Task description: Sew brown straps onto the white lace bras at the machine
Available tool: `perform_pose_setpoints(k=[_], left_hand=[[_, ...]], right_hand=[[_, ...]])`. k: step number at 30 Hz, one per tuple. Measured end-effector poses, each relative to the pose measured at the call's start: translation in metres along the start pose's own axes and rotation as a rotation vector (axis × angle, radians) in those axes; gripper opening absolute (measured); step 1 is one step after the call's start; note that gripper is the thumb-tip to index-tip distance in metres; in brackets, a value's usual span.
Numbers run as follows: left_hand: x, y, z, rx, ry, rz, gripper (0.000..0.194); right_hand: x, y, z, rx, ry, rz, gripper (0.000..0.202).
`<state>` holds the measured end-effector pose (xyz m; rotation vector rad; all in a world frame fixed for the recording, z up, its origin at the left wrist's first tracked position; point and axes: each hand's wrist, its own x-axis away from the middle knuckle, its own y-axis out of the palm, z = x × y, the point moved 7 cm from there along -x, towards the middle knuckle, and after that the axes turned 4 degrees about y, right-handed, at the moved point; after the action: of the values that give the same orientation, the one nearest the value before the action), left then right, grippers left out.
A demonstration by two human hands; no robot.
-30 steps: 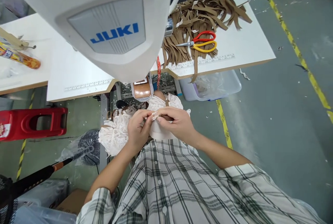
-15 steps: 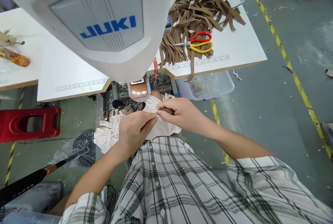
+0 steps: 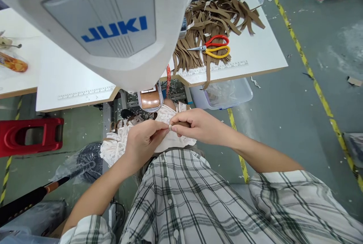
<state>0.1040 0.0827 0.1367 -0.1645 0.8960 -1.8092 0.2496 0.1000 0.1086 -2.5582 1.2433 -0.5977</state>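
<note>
Over my lap, my left hand (image 3: 143, 138) and my right hand (image 3: 195, 125) meet at their fingertips. A folded brown fabric strip (image 3: 185, 124) is gripped in the fingers of my right hand. My left thumb and forefinger pinch a small whitish bit (image 3: 170, 127) at the strip's end; whether it is part of the strip I cannot tell. Beneath both hands lies white lace fabric (image 3: 166, 115), spread across my lap, with a gathered bunch of it (image 3: 115, 147) to the left.
A white sewing machine head (image 3: 113, 28) looms in front. On the table (image 3: 263, 55) at right lie a heap of brown strips (image 3: 218, 13) and red-and-yellow scissors (image 3: 217, 47). Below it stands a clear plastic bin (image 3: 227, 94). A red stool (image 3: 31, 136) is at left.
The fingertips have shifted slightly, and a small whitish bit now shows between them. My right hand keeps the brown strip. The whole view has moved a little.
</note>
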Motion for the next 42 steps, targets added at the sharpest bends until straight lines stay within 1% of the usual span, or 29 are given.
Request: perform_pose_setpoints(k=[8,11,13,14,16,17,18,19,21,23,24,26,27,28,29,31,33,34,35,37,39,42], left_hand=[[-0.005,0.002,-0.004,0.012,-0.001,-0.083,0.004],[-0.008,0.004,-0.006,0.011,0.003,-0.133,0.005],[-0.01,0.004,-0.011,0.0,-0.035,-0.182,0.013],[-0.01,0.005,-0.013,-0.013,-0.05,-0.217,0.017],[-0.011,0.007,-0.013,-0.066,-0.046,-0.292,0.016],[-0.012,0.008,-0.012,-0.111,-0.025,-0.312,0.015],[-0.012,0.007,-0.01,-0.166,0.001,-0.314,0.02],[-0.013,0.005,-0.008,-0.219,0.027,-0.293,0.025],[-0.013,0.001,-0.004,-0.288,0.058,-0.22,0.028],[-0.013,-0.002,-0.004,-0.263,0.038,-0.182,0.028],[-0.012,-0.003,-0.006,-0.225,0.007,-0.168,0.027],[-0.012,-0.01,-0.014,-0.179,-0.071,-0.098,0.024],[-0.012,-0.017,-0.019,-0.199,-0.096,-0.036,0.021],[-0.012,-0.024,-0.023,-0.253,-0.089,0.035,0.018],[-0.011,-0.031,-0.025,-0.335,-0.04,0.1,0.015],[-0.01,-0.038,-0.023,-0.513,0.163,0.174,0.013],[-0.008,-0.038,-0.023,-0.627,0.384,0.179,0.021],[-0.007,-0.037,-0.025,-0.655,0.46,0.167,0.027],[-0.006,-0.037,-0.027,-0.668,0.508,0.154,0.032],[-0.007,-0.038,-0.033,-0.67,0.556,0.117,0.04],[-0.009,-0.038,-0.037,-0.683,0.574,0.067,0.045],[-0.013,-0.035,-0.04,-0.726,0.53,-0.027,0.044]], right_hand=[[0.003,0.0,-0.006,0.129,-0.04,0.056,0.018],[0.003,0.0,-0.007,0.15,-0.039,0.065,0.017],[0.002,0.0,-0.008,0.162,-0.043,0.074,0.017],[0.002,0.0,-0.008,0.166,-0.043,0.08,0.017],[0.002,0.001,-0.008,0.163,-0.041,0.084,0.016],[0.003,0.001,-0.009,0.163,-0.041,0.093,0.016],[0.004,0.001,-0.01,0.171,-0.049,0.114,0.016],[0.004,0.0,-0.012,0.189,-0.069,0.151,0.016],[0.005,-0.004,-0.018,0.256,-0.133,0.26,0.016],[0.001,-0.009,-0.026,0.337,-0.206,0.339,0.016],[-0.004,-0.011,-0.031,0.362,-0.237,0.341,0.015],[-0.021,-0.014,-0.039,0.369,-0.272,0.285,0.014],[-0.031,-0.017,-0.042,0.359,-0.272,0.251,0.013],[-0.041,-0.02,-0.046,0.351,-0.259,0.227,0.014],[-0.05,-0.024,-0.049,0.351,-0.237,0.209,0.017],[-0.064,-0.028,-0.053,0.387,-0.18,0.192,0.024],[-0.07,-0.029,-0.057,0.437,-0.135,0.182,0.03],[-0.071,-0.028,-0.058,0.459,-0.12,0.178,0.032],[-0.071,-0.027,-0.06,0.478,-0.108,0.179,0.033],[-0.07,-0.026,-0.062,0.507,-0.095,0.19,0.032],[-0.07,-0.026,-0.063,0.524,-0.094,0.202,0.03],[-0.069,-0.025,-0.057,0.53,-0.091,0.215,0.025]])
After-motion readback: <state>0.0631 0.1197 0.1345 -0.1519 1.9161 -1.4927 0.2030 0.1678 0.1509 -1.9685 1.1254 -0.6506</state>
